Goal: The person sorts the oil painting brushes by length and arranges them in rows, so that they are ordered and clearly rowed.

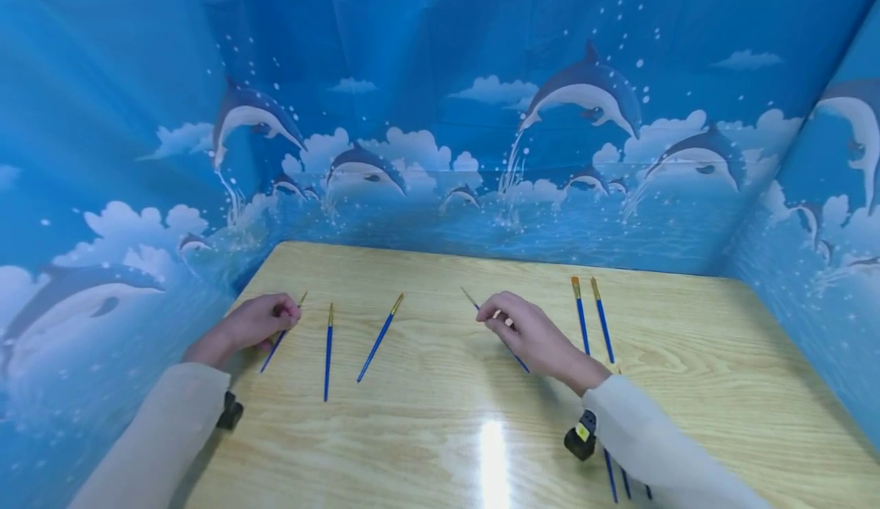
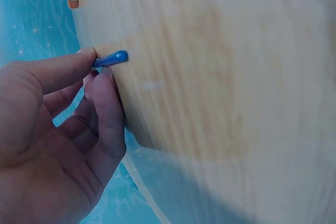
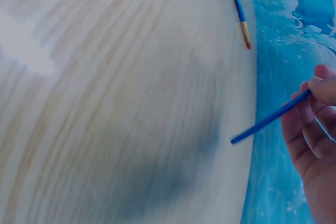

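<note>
At the table's left side my left hand (image 1: 257, 322) pinches a blue-handled paintbrush (image 1: 273, 350) between thumb and fingertips. The left wrist view shows the blue end of that paintbrush (image 2: 116, 57) poking out past the fingertips. Right of centre, my right hand (image 1: 525, 333) pinches another thin paintbrush (image 1: 517, 359), whose fine tip points up and left in the head view. Its blue handle (image 3: 270, 117) slants out from the thumb and fingers in the right wrist view. Two more blue paintbrushes, one upright (image 1: 328, 360) and one slanted (image 1: 380, 338), lie between the hands.
Beyond my right hand lie a flat orange-tipped paintbrush (image 1: 580, 314) and a narrower paintbrush (image 1: 603, 321). Several more brush handles (image 1: 610, 477) are partly covered by my right sleeve. The wooden table (image 1: 426, 432) meets a blue dolphin-printed sheet (image 1: 426, 211) at its back edge.
</note>
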A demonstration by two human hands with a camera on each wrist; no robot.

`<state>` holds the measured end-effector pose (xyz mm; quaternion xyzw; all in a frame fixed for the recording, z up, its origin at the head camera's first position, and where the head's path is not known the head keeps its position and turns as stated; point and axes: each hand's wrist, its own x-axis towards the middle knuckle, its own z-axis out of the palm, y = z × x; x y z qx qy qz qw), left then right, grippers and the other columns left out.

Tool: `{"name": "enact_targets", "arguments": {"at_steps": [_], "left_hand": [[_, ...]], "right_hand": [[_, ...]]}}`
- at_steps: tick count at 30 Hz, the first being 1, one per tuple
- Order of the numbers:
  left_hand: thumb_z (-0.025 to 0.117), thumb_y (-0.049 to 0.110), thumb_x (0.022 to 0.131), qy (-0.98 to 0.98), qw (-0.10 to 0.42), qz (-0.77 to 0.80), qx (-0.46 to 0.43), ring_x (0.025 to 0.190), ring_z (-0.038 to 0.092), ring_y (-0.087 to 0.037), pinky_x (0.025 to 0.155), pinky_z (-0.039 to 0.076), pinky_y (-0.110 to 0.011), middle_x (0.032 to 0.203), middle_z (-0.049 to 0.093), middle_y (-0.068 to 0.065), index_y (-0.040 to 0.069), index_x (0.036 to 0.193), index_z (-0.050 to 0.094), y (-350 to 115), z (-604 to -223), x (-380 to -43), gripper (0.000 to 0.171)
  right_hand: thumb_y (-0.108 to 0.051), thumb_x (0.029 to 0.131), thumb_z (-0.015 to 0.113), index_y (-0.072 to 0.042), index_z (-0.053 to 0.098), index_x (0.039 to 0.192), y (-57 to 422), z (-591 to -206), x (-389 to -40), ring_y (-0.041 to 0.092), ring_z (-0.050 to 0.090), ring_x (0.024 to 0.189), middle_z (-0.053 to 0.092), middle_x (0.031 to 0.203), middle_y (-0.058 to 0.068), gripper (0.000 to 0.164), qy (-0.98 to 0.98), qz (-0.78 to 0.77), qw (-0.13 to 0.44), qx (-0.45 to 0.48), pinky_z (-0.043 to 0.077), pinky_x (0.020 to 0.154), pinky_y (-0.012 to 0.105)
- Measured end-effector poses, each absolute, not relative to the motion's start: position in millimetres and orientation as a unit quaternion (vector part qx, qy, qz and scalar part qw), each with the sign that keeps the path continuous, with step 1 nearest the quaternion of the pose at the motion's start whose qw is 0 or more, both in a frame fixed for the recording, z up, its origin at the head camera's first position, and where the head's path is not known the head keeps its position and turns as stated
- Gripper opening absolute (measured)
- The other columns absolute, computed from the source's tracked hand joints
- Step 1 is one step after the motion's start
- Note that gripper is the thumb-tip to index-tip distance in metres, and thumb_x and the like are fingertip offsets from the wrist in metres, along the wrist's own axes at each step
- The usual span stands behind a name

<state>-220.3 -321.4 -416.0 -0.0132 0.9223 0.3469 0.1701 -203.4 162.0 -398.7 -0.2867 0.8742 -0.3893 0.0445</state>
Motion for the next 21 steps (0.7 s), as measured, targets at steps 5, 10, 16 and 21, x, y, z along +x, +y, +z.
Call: {"name": "enact_targets", "arguments": {"at_steps": [5, 10, 16, 21], "left_hand": [[0.055, 0.016, 0.114, 0.923, 0.17, 0.345, -0.012, 0.088, 0.057, -0.024, 0.071, 0.054, -0.037, 0.103, 0.06, -0.01, 0.007, 0.117, 0.062, -321.4, -416.3, -220.8, 0.012], [0.055, 0.016, 0.114, 0.923, 0.17, 0.345, -0.005, 0.088, 0.056, -0.024, 0.071, 0.055, -0.038, 0.103, 0.06, -0.01, 0.007, 0.117, 0.062, -322.9, -417.4, -221.2, 0.012], [0.055, 0.016, 0.114, 0.923, 0.167, 0.348, -0.001, 0.087, 0.057, -0.024, 0.071, 0.055, -0.038, 0.102, 0.06, -0.01, 0.006, 0.117, 0.062, -325.1, -420.5, -222.6, 0.012], [0.056, 0.016, 0.114, 0.926, 0.164, 0.34, -0.003, 0.088, 0.057, -0.024, 0.071, 0.055, -0.037, 0.104, 0.06, -0.01, 0.007, 0.117, 0.063, -325.2, -421.7, -224.5, 0.012]], "right_hand": [[-0.01, 0.112, 0.06, -0.017, 0.069, 0.125, 186.6, -391.3, -196.6, 0.025, 0.07, 0.104, 0.069, 0.126, 0.01, 0.017, 0.88, -0.397, 0.037, -0.259, 0.06, 0.084, 0.032], [-0.012, 0.113, 0.06, -0.014, 0.068, 0.128, 216.5, -383.6, -184.4, 0.024, 0.07, 0.092, 0.067, 0.124, 0.015, 0.018, 0.872, -0.427, 0.039, -0.236, 0.062, 0.078, 0.036], [-0.012, 0.112, 0.062, -0.011, 0.067, 0.129, 248.7, -378.9, -168.2, 0.021, 0.071, 0.087, 0.068, 0.119, 0.018, 0.018, 0.873, -0.438, 0.034, -0.21, 0.063, 0.073, 0.036], [-0.012, 0.11, 0.064, -0.008, 0.067, 0.13, 270.5, -383.2, -157.0, 0.015, 0.071, 0.086, 0.071, 0.122, 0.017, 0.02, 0.885, -0.43, 0.03, -0.177, 0.063, 0.071, 0.036]]}}
